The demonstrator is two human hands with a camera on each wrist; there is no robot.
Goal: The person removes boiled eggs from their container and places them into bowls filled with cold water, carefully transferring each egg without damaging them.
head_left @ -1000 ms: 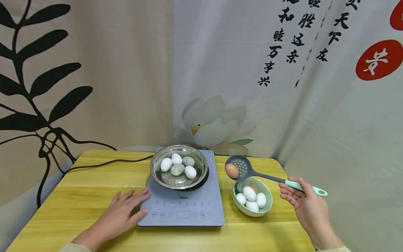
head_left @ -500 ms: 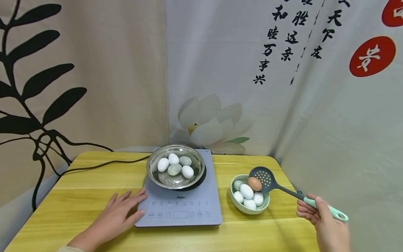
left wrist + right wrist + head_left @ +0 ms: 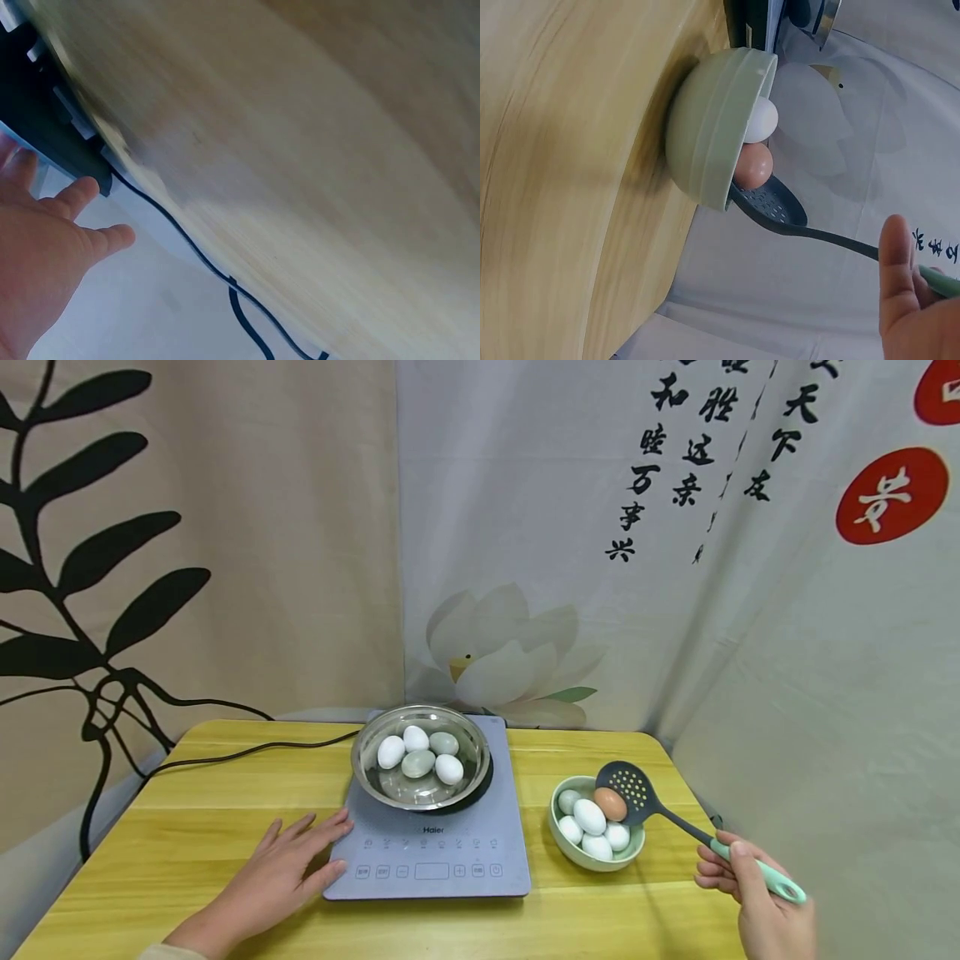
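My right hand [image 3: 750, 885] grips the mint handle of a slotted skimmer [image 3: 630, 789] with a dark grey perforated head. That head reaches the back right rim of a pale green bowl [image 3: 562, 847], right beside a brown egg [image 3: 610, 804]. In the right wrist view the brown egg [image 3: 754, 166] shows above the rim, next to a white egg [image 3: 763, 120]. Several white and greenish eggs lie around it in the bowl. My left hand [image 3: 277, 872] rests with spread fingers at the left edge of the induction cooker [image 3: 431, 893], its fingertips touching that edge.
A steel basin [image 3: 397, 789] with several white and greenish eggs stands on the cooker's back half. A black cord [image 3: 262, 746] runs left from the cooker. The wooden table [image 3: 225, 802] backs onto a printed curtain [image 3: 300, 527].
The skimmer first carried a brown egg over the bowl's back left; it then moved right and down to the right rim, where the egg now sits. My left hand stays in place.
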